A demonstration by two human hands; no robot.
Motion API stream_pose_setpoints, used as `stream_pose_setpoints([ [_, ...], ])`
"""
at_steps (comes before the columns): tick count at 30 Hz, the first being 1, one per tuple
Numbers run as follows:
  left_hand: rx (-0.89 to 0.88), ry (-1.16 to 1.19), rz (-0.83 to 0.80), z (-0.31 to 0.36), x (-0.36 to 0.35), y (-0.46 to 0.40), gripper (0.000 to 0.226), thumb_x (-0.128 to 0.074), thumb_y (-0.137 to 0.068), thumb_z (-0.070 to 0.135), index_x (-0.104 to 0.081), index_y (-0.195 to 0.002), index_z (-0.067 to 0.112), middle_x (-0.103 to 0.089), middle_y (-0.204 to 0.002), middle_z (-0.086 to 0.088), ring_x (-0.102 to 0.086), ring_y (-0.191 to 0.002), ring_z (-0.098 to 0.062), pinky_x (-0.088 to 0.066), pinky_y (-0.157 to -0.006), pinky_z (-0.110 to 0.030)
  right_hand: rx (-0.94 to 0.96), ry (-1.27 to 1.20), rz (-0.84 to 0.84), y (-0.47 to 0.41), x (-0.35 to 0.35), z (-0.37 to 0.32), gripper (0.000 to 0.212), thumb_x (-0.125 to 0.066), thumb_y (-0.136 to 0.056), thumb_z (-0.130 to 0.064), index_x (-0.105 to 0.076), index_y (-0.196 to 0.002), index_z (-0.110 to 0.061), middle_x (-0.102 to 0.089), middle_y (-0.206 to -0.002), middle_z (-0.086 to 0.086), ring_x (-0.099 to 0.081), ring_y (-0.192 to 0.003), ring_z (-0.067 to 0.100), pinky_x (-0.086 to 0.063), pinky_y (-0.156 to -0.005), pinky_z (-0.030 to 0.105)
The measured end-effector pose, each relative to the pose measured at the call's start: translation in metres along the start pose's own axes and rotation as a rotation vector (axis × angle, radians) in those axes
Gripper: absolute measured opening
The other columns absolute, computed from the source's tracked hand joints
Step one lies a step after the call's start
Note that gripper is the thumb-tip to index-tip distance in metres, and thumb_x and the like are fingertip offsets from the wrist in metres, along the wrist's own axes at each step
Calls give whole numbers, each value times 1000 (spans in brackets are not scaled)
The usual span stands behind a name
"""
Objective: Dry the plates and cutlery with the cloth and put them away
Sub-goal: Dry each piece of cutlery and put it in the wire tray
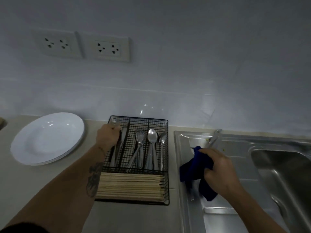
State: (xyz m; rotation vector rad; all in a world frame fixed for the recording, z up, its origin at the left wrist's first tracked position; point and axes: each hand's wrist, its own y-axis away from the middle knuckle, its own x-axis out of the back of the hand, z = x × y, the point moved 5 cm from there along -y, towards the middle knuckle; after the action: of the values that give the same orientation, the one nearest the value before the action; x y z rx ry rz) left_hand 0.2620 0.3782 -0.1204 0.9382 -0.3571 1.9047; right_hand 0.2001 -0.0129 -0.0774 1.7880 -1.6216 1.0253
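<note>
A stack of white plates (47, 140) lies on the counter at the left. Beside it stands a black wire cutlery basket (139, 117) holding forks (140, 142), spoons (152, 137) and, in its front section, wooden chopsticks (131, 185). My left hand (107, 137) is in the basket's left compartment, fingers curled round a knife (123, 137) that lies there. My right hand (220, 172) grips a bunched blue cloth (193, 169) above the steel drainboard. Another piece of steel cutlery (214, 139), probably a knife, lies on the drainboard just beyond the cloth.
The steel sink basin (286, 174) lies at the right, past the drainboard (218, 216). A white tiled wall with two double sockets (104, 47) rises behind the counter. Beige counter (50, 190) shows in front of the plates.
</note>
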Motion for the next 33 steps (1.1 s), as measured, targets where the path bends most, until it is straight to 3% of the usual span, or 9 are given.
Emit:
stream_pose_setpoints([
  [3,-9,-69,-48,1,-12,5,58,-45,-98,50,-64,-64,8,-59,-63,-2,-60,-70,-27,-39,-71,-29,-65,-47,33,-1,7,13,67,-60,-62,14,-65,-121,-17,-62,-113,-2,-59,-99,17,-45,-85,18],
  [8,-176,-85,91,37,-15,40,11,-57,-83,6,-66,-77,5,-63,-76,-4,-55,-70,-22,-41,-65,-26,-177,-46,92,7,29,37,67,-61,-65,11,-62,-125,-17,-63,-117,2,-56,-97,16,-46,-85,24],
  [11,-425,-9,130,87,-35,79,15,-61,-83,4,-72,-90,10,-68,-92,-4,-57,-84,-17,-43,-75,-26,-209,-65,127,15,44,46,67,-61,-64,12,-63,-125,-16,-64,-119,4,-55,-97,15,-46,-88,24],
  [15,-563,17,-11,144,-95,125,20,-56,-86,7,-72,-90,18,-66,-95,1,-59,-89,-17,-47,-79,-30,-233,-55,120,26,60,55,66,-60,-66,9,-62,-127,-18,-62,-122,2,-56,-103,17,-44,-87,23],
  [21,-514,-122,-231,176,-183,169,14,-58,-86,16,-71,-83,19,-69,-88,2,-63,-78,-16,-55,-70,-31,-251,-75,91,33,71,81,67,-59,-63,5,-63,-125,-22,-62,-119,-1,-58,-100,16,-50,-84,26],
  [24,-482,-237,-239,173,-206,177,9,-61,-85,21,-68,-84,17,-63,-87,0,-59,-77,-17,-47,-64,-27,-246,-95,72,34,75,95,67,-56,-62,2,-64,-124,-22,-63,-119,0,-59,-101,17,-52,-87,30],
  [27,-477,-280,-216,167,-219,178,6,-65,-84,25,-65,-84,19,-56,-85,3,-55,-76,-15,-43,-63,-26,-252,-89,34,36,76,109,65,-57,-65,3,-64,-124,-21,-63,-120,-1,-58,-102,15,-46,-85,19],
  [30,-458,-291,-202,168,-223,176,7,-64,-80,13,-62,-82,19,-58,-85,1,-56,-77,-15,-41,-62,-24,-250,-100,-6,33,74,120,64,-58,-68,5,-63,-125,-21,-62,-119,-1,-56,-98,11,-41,-80,9],
  [33,-454,-330,-224,170,-225,177,13,-61,-74,8,-60,-83,17,-58,-86,-1,-57,-80,-19,-41,-61,-26,-248,-124,-41,30,72,123,65,-58,-68,6,-62,-128,-21,-61,-122,-2,-56,-103,12,-47,-88,18],
])
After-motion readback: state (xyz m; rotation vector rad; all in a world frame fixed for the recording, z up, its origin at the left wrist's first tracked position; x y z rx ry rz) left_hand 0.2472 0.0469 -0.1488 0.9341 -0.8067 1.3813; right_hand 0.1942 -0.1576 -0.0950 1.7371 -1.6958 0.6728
